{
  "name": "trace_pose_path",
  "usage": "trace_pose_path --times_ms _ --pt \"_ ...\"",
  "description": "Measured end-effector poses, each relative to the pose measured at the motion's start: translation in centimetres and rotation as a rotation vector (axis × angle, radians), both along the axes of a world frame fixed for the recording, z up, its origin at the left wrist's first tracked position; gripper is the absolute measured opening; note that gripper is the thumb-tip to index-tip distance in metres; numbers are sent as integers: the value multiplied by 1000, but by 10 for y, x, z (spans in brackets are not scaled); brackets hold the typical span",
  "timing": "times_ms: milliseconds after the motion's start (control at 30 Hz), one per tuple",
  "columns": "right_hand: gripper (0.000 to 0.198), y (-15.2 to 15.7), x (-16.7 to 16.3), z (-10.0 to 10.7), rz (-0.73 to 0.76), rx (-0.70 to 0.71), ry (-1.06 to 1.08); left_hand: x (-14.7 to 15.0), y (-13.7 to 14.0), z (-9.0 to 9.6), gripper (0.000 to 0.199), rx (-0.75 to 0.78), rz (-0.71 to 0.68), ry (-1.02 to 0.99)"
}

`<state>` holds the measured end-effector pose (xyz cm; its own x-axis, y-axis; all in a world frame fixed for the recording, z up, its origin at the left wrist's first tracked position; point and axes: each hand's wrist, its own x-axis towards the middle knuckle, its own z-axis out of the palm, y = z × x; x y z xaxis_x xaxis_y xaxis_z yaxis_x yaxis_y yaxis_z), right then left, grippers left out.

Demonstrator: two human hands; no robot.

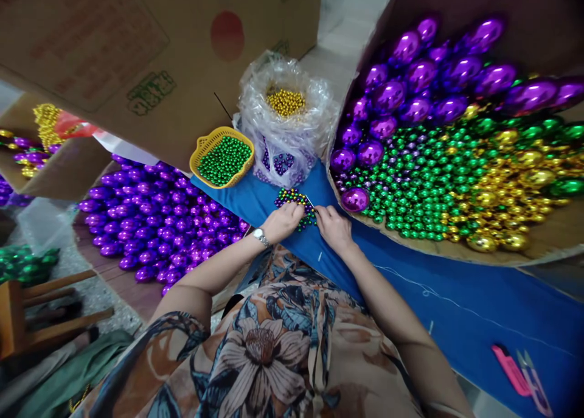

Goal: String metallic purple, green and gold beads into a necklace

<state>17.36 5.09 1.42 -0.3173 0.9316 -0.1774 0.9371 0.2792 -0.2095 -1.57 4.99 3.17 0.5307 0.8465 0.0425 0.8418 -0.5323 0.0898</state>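
On the blue cloth (328,257) in front of me lies a small cluster of green, gold and purple beads (292,196). My left hand (286,221), with a watch on its wrist, is closed at the near side of the cluster, fingers pinched; what sits between the fingertips is hidden. Pinched in my right hand (335,228) is a thin needle (310,202), slanting over the beads towards the left hand. Beyond the beads stand a yellow basket (199,166) of green beads and clear plastic bags (314,95) with gold and purple beads.
A large carton to the right holds shiny purple, green and gold balls (410,187). Strands of purple balls (164,217) fill a box on the left. A pink cutter (511,369) and thread snips (533,381) lie at the lower right, near loose white thread (438,299).
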Motion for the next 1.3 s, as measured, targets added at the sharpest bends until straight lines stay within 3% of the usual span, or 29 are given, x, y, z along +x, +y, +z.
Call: trace_pose_path --times_ms 167,400,500,600,767,967,1067,1167,1233,1300 --pt "46 -6 2 1 -1 3 -11 11 5 -8 32 -34 -85 67" --pt "44 -8 1 2 -15 -2 -33 -3 4 -12 33 52 -66 -314" --pt "43 -9 2 2 -10 0 -29 -11 0 -12 30 108 4 -404" --pt "43 -10 2 0 -6 12 -23 -15 -8 -13 41 105 29 -354" --pt "42 -12 2 -6 -10 50 -12 -10 -19 -21 80 7 -108 -125" --pt "42 -13 2 -7 0 60 -4 -12 -16 -21 77 -34 -195 -53" --pt "40 -12 2 -7 7 75 -10 -13 -12 -9 71 -42 -254 -84" --pt "38 -12 3 -9 19 91 0 -11 6 18 53 32 -270 -222" --pt "36 -12 3 -11 23 107 20 -10 35 43 40 143 -215 -376" --pt "35 -12 3 -13 21 129 41 -9 81 71 35 253 -112 -522"
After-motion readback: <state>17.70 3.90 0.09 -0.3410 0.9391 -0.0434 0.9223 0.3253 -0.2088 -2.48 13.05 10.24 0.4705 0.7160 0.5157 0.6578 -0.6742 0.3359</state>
